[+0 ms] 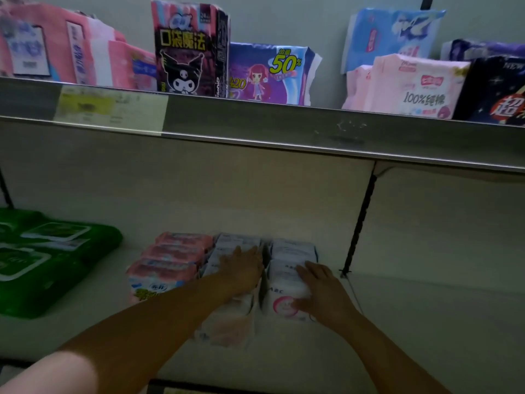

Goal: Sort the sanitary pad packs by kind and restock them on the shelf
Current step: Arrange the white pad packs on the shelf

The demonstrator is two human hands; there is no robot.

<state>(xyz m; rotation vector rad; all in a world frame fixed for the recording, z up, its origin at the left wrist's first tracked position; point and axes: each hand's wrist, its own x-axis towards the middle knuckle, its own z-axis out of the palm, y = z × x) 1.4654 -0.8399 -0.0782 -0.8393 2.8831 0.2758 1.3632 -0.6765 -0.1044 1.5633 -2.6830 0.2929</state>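
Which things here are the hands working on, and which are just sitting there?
In the job: left hand, right hand, two rows of white packs, pink packs beside them.
Just there: green packs, black cartoon pack, purple pack, price label.

Lower shelf (426,322): flat packs (42,265) at far left, then 3 rows of pad packs side by side, running front to back: left row (170,260), middle row (235,245) under left hand (241,268), right row (292,251) under right hand (324,288). Upper shelf (284,126) above: standing packs (190,49) along it, price label (110,109) on front edge at left.
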